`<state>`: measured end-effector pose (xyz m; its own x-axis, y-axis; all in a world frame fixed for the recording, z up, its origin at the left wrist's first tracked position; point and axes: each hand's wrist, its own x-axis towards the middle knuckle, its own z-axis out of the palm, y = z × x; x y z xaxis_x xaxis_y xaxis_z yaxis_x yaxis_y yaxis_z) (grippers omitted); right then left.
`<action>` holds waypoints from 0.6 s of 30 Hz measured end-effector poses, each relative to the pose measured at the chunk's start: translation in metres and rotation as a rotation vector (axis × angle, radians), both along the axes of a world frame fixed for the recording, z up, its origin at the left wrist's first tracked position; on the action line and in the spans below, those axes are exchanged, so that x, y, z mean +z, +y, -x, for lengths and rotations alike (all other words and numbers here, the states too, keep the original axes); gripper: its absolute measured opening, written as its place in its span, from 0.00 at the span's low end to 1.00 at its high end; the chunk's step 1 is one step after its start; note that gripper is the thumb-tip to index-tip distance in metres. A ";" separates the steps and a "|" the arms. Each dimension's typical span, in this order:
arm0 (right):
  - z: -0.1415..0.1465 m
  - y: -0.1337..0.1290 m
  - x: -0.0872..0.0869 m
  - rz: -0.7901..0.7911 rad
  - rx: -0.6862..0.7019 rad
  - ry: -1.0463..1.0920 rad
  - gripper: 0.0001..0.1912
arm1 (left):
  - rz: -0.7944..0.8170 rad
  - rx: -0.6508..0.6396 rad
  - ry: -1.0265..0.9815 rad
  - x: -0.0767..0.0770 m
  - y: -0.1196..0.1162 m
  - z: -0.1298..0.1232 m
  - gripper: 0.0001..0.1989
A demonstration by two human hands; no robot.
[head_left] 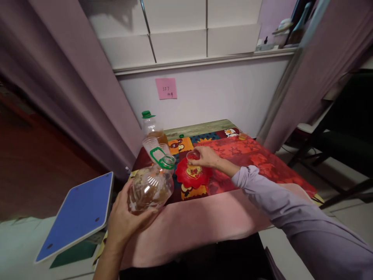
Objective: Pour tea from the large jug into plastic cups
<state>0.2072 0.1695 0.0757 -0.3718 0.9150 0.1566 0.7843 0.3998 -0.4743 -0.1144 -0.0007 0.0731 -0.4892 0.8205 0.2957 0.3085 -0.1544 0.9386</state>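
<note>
Nearest to us in the head view ran our lilac right sleeve (291, 212), reaching up from the lower right corner over the counter (247, 163). Its end was bunched up the forearm, and beyond it the fingers of our right hand (205, 156) were partly closed around a clear cup (190, 156). We held that cup above the red scalloped plate (208, 179); we could not tell whether it touched the plate, or how much it contained. On the other side, the fingers of our left hand (121, 219) were spread wide against a large clear bottle (151, 190), gripping its round body. We had it tilted, its uncapped mouth pointing towards the cup, with a green handle (159, 156) around its neck. Whether anything was flowing out, we could not make out.

Behind it we saw clear stacked cups (150, 146) and a second bottle (150, 125), upright, with amber liquid inside and a green top. A loose green cap (182, 136) lay near them on the patterned cloth (230, 149). Well apart, at the far right corner, stood another cup (242, 136) with some amber liquid. Pink fabric (204, 217) covered the counter's near edge.
</note>
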 end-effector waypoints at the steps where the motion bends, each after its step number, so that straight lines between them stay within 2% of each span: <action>1: -0.010 0.006 0.005 -0.022 -0.017 0.021 0.27 | 0.039 -0.013 0.090 -0.003 0.001 0.003 0.53; 3: -0.036 0.020 0.015 -0.075 -0.070 0.038 0.28 | 0.096 -0.025 0.244 -0.009 0.002 0.008 0.58; 6: -0.085 0.050 0.024 -0.138 -0.170 -0.036 0.28 | 0.120 -0.009 0.325 -0.015 0.003 0.015 0.62; 9: -0.135 0.083 0.025 -0.112 -0.320 -0.144 0.27 | 0.169 -0.014 0.463 -0.017 0.002 0.019 0.61; 13: -0.190 0.125 0.016 -0.030 -0.544 -0.165 0.32 | 0.240 -0.022 0.661 -0.019 -0.003 0.027 0.59; 18: -0.230 0.162 -0.010 -0.094 -0.631 -0.267 0.31 | 0.272 0.049 0.759 -0.029 -0.008 0.040 0.59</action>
